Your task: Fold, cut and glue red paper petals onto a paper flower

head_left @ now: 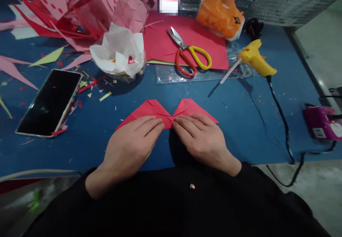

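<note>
A folded sheet of red paper [184, 105] lies across the front of the blue table, with two pointed flaps rising on either side of a middle notch. My left hand [133, 141] covers the lower left part, its fingers close together on the paper near the centre. Mirroring it, my right hand [203, 137] grips the lower right part, fingertips next to the notch. Both thumbs are hidden beneath the hands. The two hands are a small gap apart, and creases show in the paper above the fingertips.
Scissors [183, 46] lie on red sheets [157, 34] behind the paper. A yellow glue gun [258, 59] trails its cord at right, near a purple box [320, 123]. At left are a phone [50, 101], a white paper-lined bowl [120, 48] and scraps. An orange bag [220, 14] stands behind.
</note>
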